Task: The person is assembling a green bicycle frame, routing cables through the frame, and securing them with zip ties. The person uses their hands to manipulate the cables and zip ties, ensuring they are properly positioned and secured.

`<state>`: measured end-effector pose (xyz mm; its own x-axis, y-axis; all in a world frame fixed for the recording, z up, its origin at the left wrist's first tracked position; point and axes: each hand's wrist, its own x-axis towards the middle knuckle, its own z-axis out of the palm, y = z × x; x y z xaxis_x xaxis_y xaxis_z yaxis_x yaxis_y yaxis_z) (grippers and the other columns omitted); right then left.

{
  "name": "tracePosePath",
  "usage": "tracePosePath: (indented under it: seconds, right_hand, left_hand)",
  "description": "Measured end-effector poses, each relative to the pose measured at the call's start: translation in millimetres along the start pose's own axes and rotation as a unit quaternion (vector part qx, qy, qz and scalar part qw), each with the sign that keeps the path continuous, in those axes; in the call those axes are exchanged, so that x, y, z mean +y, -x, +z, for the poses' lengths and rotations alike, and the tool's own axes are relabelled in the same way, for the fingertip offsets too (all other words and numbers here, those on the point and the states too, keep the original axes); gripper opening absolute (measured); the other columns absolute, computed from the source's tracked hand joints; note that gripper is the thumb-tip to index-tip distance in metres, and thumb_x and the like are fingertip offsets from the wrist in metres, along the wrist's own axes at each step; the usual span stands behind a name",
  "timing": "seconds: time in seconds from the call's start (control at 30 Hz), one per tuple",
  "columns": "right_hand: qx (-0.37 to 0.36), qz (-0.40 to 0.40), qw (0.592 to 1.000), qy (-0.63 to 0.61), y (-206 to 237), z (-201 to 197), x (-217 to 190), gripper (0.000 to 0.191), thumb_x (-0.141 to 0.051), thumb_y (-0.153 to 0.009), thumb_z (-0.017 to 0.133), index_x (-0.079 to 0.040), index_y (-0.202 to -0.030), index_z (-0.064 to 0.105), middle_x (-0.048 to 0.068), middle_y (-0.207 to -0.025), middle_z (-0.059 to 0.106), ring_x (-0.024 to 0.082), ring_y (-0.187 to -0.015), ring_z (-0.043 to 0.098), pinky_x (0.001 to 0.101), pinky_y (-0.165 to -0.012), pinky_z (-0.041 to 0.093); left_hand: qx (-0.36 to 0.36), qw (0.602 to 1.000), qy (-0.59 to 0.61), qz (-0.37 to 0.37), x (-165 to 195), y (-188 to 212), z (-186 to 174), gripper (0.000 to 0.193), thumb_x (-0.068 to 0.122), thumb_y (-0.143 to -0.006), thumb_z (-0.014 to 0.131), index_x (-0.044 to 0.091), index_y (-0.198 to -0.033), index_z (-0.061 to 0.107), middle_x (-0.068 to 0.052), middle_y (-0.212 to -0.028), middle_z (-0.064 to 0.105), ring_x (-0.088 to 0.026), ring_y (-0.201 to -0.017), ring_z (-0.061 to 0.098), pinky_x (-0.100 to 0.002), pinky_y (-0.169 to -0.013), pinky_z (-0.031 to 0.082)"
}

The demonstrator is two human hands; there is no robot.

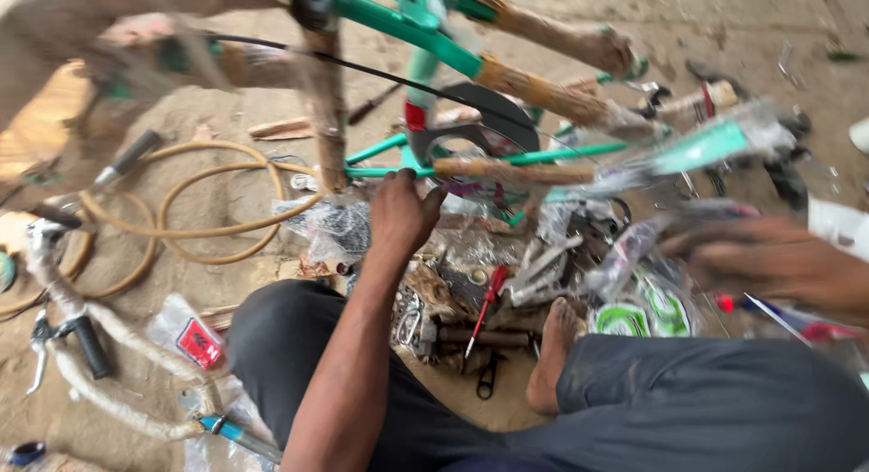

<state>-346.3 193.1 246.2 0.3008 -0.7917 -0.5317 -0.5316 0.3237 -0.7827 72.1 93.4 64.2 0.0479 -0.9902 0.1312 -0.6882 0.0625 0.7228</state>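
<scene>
Our knees frame a green bicycle frame (507,83) above scattered tools.
We see our left hand (401,214) just under its wrapped tube (511,171), fingers spread loose; our right hand (769,259) is blurred, its grip unreadable.

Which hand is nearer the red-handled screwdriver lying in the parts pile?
Left. The left hand reaches toward the bike frame just above-left of the red-handled screwdriver; the blurred right hand is far off to its right.
</scene>
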Motion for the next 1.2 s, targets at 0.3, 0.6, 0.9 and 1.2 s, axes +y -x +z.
tracePosePath:
  seconds: [0.3,0.6,0.9,1.2]
  right_hand:
    - [0.177,0.018,0.962,0.205,-129.4,-102.5,-87.4,0.053,-0.045,-0.098,0.066,-0.004,-0.131,0.072,0.017,-0.093,0.065,0.027,-0.081,0.061,0.0407,-0.07,0.05]
    - [-0.033,0.105,0.918,0.381,-259.9,-69.9,-128.7,0.057,-0.053,-0.093,0.066,-0.011,-0.131,0.07,0.012,-0.113,0.069,0.026,-0.105,0.066,0.0431,-0.095,0.051]
    - [-0.201,0.007,0.868,0.454,-359.5,-13.6,-69.5,0.052,-0.033,-0.095,0.058,-0.014,-0.144,0.057,0.014,-0.137,0.065,0.027,-0.125,0.061,0.0411,-0.11,0.046]
    - [-0.232,0.019,0.872,0.431,-364.5,11.2,-96.4,0.055,-0.041,-0.096,0.059,-0.026,-0.149,0.055,0.012,-0.129,0.07,0.028,-0.118,0.067,0.0412,-0.105,0.05]
  left_hand:
    - [0.138,0.986,-0.074,-0.051,-3.4,-54.2,36.1,0.054,0.055,-0.074,0.078,0.005,-0.094,0.072,-0.019,-0.097,0.068,-0.038,-0.098,0.063,-0.057,-0.089,0.043]
    - [0.1,0.994,-0.01,0.052,-10.1,-86.3,33.4,0.033,0.042,-0.08,0.075,0.011,-0.091,0.076,-0.018,-0.09,0.07,-0.039,-0.088,0.066,-0.052,-0.074,0.048]
    - [0.097,0.984,0.056,0.137,-25.4,-98.8,50.9,0.023,0.029,-0.085,0.073,0.007,-0.089,0.073,-0.014,-0.086,0.071,-0.034,-0.084,0.067,-0.048,-0.072,0.049]
    - [0.118,0.985,-0.013,0.125,-41.1,-92.4,58.3,0.031,0.035,-0.086,0.075,0.005,-0.087,0.07,-0.017,-0.089,0.066,-0.039,-0.088,0.063,-0.051,-0.078,0.045]
